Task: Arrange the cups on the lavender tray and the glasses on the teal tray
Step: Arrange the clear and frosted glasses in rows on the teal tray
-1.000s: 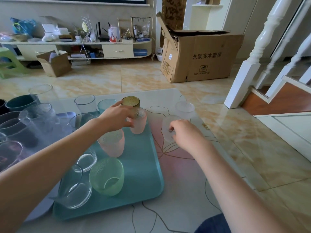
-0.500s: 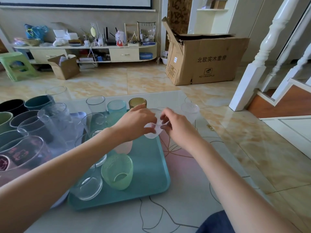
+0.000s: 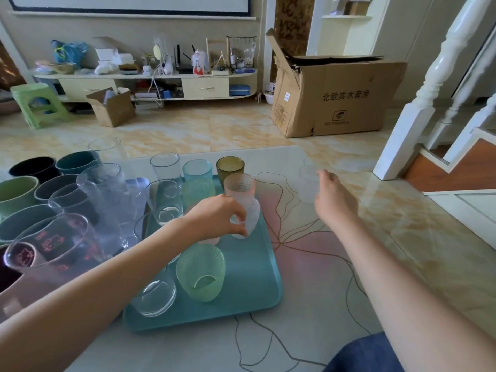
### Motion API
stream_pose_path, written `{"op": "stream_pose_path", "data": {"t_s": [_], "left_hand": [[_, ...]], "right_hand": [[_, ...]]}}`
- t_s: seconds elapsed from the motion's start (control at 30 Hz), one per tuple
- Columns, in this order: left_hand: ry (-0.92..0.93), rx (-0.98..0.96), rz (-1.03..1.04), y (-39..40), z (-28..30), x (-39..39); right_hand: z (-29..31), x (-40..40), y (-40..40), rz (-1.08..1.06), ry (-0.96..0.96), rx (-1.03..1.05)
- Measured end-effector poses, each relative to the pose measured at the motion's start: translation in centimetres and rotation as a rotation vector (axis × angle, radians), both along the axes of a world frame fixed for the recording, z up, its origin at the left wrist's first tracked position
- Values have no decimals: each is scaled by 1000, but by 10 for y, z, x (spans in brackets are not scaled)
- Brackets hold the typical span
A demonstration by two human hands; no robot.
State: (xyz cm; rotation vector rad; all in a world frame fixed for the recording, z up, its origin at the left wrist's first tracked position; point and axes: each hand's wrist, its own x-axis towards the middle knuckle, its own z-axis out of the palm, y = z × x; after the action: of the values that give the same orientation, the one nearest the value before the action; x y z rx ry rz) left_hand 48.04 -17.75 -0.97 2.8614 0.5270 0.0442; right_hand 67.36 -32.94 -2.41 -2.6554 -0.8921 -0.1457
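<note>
My left hand [image 3: 217, 218] grips a frosted clear glass [image 3: 249, 218] low over the right side of the teal tray [image 3: 241, 280], just in front of a pink frosted glass [image 3: 239, 185]. The tray also holds a green glass [image 3: 201, 272], clear glasses [image 3: 155, 296] and a light blue glass [image 3: 197, 170]. An amber glass [image 3: 230, 166] stands at its far edge. My right hand [image 3: 332, 200] is open above the table with fingers stretched toward another frosted clear glass [image 3: 308, 183]. Several dark, teal and green cups [image 3: 35, 167] crowd the lavender tray [image 3: 138, 182] on the left.
Tall clear glasses [image 3: 107, 183] and a printed glass [image 3: 51, 242] stand among the cups at the left. The table [image 3: 308, 264] has a floral line pattern and ends near a white stair post [image 3: 402, 130]. A cardboard box [image 3: 338, 98] sits on the floor behind.
The frosted clear glass passed from my right hand to my left, which lowered it onto the teal tray's right side. My right hand moved away right toward the other frosted glass.
</note>
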Motion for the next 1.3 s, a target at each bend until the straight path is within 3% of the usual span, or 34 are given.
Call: {"op": "stream_pose_path", "data": {"t_s": [0.2, 0.33, 0.47, 0.63, 0.83, 1.0, 1.3], "left_hand": [[-45, -44, 18, 2, -1, -8], [-57, -75, 36, 2, -2, -8], [-37, -82, 26, 1, -1, -8], [-116, -104, -26, 6, 0, -20], [-193, -132, -20, 7, 4, -43], [-212, -106, -3, 0, 6, -64], [-367, -98, 95, -6, -6, -115]], "right_hand": [[-17, 15, 7, -18, -75, -65], [-15, 15, 11, 6, -37, -39], [-21, 12, 10, 55, -26, -151], [-13, 1, 6, 96, -50, -81], [6, -39, -9, 276, -85, -57], [6, -82, -39, 389, 7, -104], [16, -142, -73, 556, 48, 29]]}}
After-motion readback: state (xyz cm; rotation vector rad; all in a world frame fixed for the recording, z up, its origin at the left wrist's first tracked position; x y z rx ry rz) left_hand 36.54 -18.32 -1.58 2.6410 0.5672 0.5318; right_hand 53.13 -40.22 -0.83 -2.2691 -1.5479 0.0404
